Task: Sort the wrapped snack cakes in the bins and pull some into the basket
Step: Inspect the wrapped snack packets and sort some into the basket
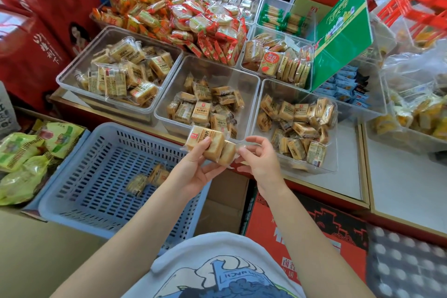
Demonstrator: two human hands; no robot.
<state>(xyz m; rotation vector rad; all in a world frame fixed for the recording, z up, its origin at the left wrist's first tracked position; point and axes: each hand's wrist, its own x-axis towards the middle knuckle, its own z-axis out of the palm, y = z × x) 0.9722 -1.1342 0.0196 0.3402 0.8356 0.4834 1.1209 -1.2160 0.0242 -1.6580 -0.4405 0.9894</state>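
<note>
Here, closest to me, my left hand (pixel 193 172) is palm up and its fingers (pixel 205 142) curl around two wrapped snack cakes (pixel 212 144), which lie side by side in the grip. My right hand (pixel 260 158) is just beside them, and its fingers (pixel 251 141) pinch the clear wrapper end of the right cake. Below and to the left of my left fingers is the blue basket (pixel 96 176), with a few wrapped cakes (pixel 147 179) lying on its slotted bottom. Left of the basket lie green bags (pixel 21 152). Just beyond my fingers, on the tabletop (pixel 348 167), is the middle clear bin (pixel 208 97), partly filled with the same cakes. Beyond my right fingers is the right clear bin (pixel 297 128), also holding cakes, and far to the left of it is a third bin (pixel 118 72). Farther away I see piles of orange and red packets (pixel 169 12) and a green box (pixel 343 34), which is tilted.
</note>
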